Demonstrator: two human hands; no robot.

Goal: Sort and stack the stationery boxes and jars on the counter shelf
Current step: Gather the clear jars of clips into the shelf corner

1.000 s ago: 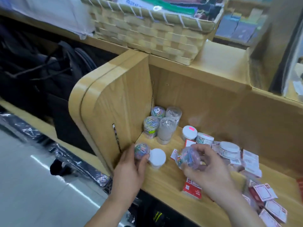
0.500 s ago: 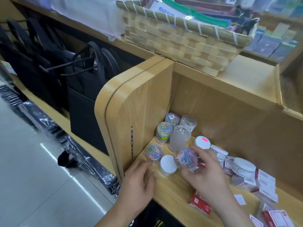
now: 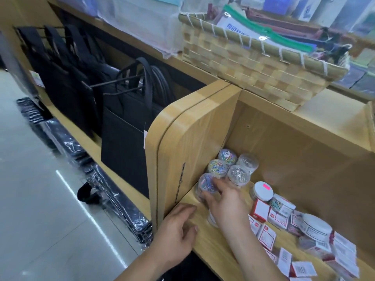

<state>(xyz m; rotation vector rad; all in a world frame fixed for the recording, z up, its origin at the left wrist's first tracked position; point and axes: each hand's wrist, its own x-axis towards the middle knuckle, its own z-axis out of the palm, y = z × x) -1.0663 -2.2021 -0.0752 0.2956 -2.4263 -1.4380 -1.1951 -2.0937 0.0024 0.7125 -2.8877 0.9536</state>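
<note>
Right now my right hand [image 3: 225, 201] clasps a jar of coloured clips [image 3: 205, 183] beside the side panel [image 3: 194, 142], just in front of the other jars [image 3: 238, 175]; my left hand [image 3: 178, 226] rests relaxed and empty on the shelf [image 3: 209, 246]. Next, I judge: seat it squarely, then release.

A woven basket [image 3: 253, 65] of pale straw stands up on the wooden top, its rim bound with white cord. In it lie flat document pouches, one with a green zip edge [image 3: 263, 35]. To its left are packs wrapped in clear plastic [image 3: 142, 23]. Lower down, several black bags [image 3: 123, 126] hang from thin metal rods [image 3: 113, 82]; a small white tag [image 3: 144, 136] hangs on the nearest one. Under them lie dark goods in shiny plastic wrap [image 3: 101, 189], just beside the grey tiled floor [image 3: 40, 220].
</note>
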